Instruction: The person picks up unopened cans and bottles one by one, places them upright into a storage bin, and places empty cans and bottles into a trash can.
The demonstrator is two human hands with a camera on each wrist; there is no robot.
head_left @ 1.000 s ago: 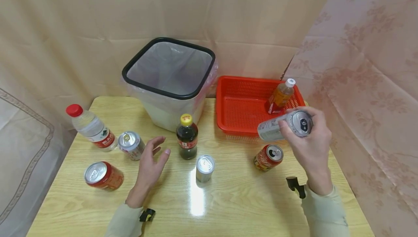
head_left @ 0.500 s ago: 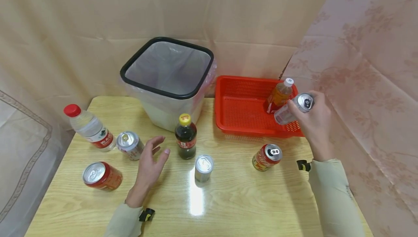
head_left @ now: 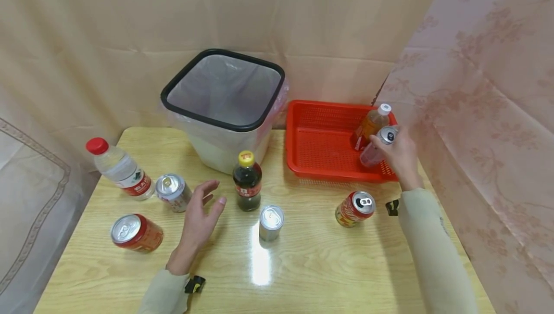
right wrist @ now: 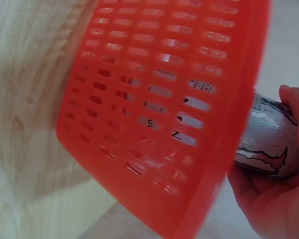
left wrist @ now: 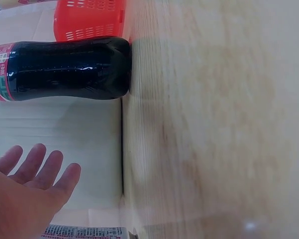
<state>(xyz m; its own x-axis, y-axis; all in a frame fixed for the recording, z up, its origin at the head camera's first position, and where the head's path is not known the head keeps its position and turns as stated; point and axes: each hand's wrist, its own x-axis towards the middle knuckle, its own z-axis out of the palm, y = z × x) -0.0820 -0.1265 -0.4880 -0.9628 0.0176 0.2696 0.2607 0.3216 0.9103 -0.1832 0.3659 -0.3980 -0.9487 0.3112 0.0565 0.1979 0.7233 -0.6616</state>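
Observation:
My right hand grips a silver drink can near its top, fingers curled round it. The can stands slightly tilted inside the right end of the red plastic basket, beside an orange tea bottle with a white cap. Through the slotted basket wall in the right wrist view, part of the can's print shows. My left hand holds nothing, its fingers loosely spread, between a silver-and-pink can and a cola bottle with a yellow cap.
A bin with a black rim and a clear liner stands at the back. At left are a red-capped water bottle and a red can. A small silver can stands mid-table, and a red-and-yellow can stands before the basket.
My right hand has carried the silver can from in front of the basket over its rim and lowered it inside, next to the tea bottle. My left hand has stayed in place.

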